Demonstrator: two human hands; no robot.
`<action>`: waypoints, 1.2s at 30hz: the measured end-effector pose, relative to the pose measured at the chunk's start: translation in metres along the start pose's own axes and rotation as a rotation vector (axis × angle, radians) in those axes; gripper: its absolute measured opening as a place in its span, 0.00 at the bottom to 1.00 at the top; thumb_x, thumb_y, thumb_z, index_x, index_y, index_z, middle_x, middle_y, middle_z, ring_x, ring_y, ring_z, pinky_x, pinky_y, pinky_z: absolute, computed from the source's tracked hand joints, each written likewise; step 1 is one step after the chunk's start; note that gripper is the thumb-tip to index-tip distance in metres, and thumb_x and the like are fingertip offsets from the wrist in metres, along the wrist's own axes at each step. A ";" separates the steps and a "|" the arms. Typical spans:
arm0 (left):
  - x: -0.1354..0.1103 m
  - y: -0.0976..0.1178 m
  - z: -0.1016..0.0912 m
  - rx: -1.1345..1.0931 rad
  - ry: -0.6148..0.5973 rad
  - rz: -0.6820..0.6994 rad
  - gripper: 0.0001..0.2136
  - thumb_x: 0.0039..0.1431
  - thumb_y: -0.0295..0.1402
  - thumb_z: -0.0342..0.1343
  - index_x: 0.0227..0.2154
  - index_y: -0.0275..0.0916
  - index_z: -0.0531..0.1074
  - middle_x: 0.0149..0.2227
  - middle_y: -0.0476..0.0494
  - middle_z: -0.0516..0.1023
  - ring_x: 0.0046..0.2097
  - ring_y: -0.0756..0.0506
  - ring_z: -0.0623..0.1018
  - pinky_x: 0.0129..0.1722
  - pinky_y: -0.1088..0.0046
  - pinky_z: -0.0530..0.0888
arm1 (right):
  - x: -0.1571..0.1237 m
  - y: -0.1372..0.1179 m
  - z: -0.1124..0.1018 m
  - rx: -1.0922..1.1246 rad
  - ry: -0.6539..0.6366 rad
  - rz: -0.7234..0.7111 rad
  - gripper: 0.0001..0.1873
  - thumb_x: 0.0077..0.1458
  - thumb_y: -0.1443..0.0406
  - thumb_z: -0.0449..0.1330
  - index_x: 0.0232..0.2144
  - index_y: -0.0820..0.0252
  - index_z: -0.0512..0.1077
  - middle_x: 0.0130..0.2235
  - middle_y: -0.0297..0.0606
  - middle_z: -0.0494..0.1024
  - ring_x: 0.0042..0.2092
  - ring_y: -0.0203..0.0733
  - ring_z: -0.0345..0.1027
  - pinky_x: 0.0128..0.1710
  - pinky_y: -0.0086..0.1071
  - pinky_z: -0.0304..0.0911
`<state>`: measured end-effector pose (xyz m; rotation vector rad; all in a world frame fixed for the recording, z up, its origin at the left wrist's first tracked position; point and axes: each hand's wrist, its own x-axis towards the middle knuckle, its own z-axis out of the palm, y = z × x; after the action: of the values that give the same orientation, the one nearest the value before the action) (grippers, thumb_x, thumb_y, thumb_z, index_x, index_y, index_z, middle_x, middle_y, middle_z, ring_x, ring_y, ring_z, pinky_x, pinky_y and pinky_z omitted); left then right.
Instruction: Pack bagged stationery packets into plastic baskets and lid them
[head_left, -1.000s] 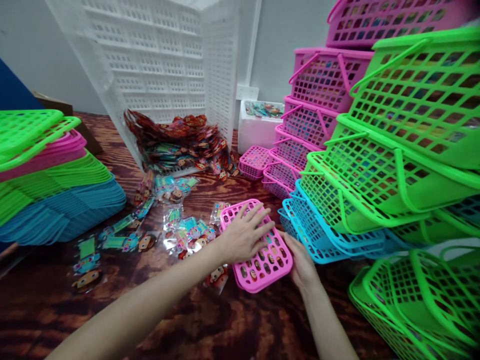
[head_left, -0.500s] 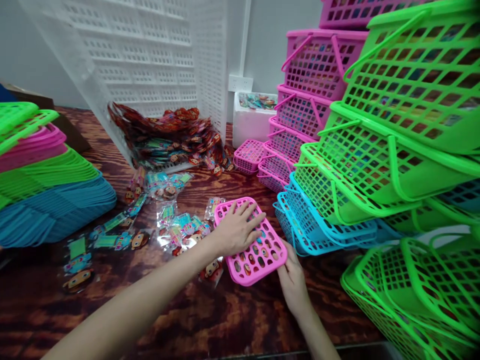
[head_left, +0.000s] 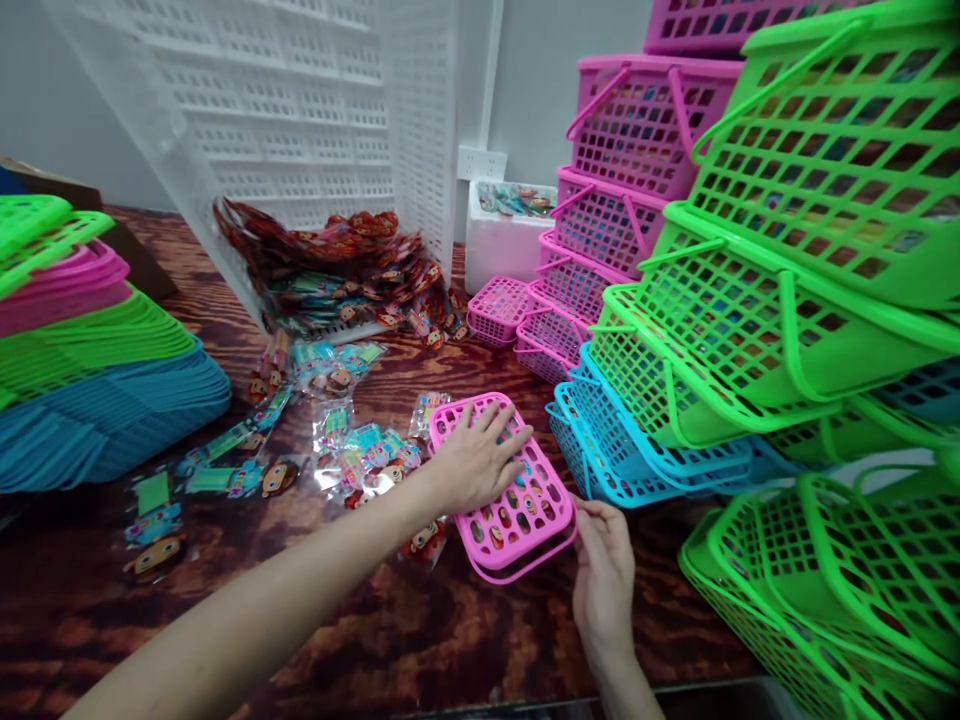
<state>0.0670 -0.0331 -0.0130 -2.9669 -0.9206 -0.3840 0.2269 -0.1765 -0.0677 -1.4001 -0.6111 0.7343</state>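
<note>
A small pink lattice basket (head_left: 551, 505) sits on the table with its lid on, and bits of colourful contents show through the holes. My left hand (head_left: 476, 460) lies flat across the top of it, fingers spread. At the near right corner, my right hand (head_left: 604, 570) pinches the basket's thin pink handle (head_left: 517, 578), which stands slightly out from the near rim. To the left of the basket lie several clear-wrapped packets (head_left: 367, 455) printed with cartoon figures; one packet (head_left: 425, 542) is partly hidden by the left forearm and basket.
Stacked green baskets (head_left: 795, 330), pink baskets (head_left: 622, 215) and blue baskets (head_left: 622, 450) rise on the right. Nested lids or trays (head_left: 112, 420) stand at left. Behind, a tipped white crate (head_left: 292, 120) spills packets, beside a white box (head_left: 499, 245).
My right hand has moved slightly toward me and right, from the basket's side to its handle. The handle has swung out from the near rim. The left hand stays put.
</note>
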 end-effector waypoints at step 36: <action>0.023 -0.006 0.010 -0.097 0.041 -0.356 0.25 0.69 0.43 0.45 0.63 0.35 0.58 0.69 0.32 0.53 0.68 0.34 0.54 0.63 0.52 0.56 | 0.023 0.002 0.015 -0.317 -0.191 -0.210 0.20 0.61 0.54 0.51 0.48 0.57 0.73 0.51 0.43 0.77 0.53 0.50 0.68 0.54 0.43 0.60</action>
<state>0.0843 -0.0145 -0.0181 -2.8592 -1.4683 -0.5051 0.2301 -0.1496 -0.0691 -1.5345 -1.0437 0.6242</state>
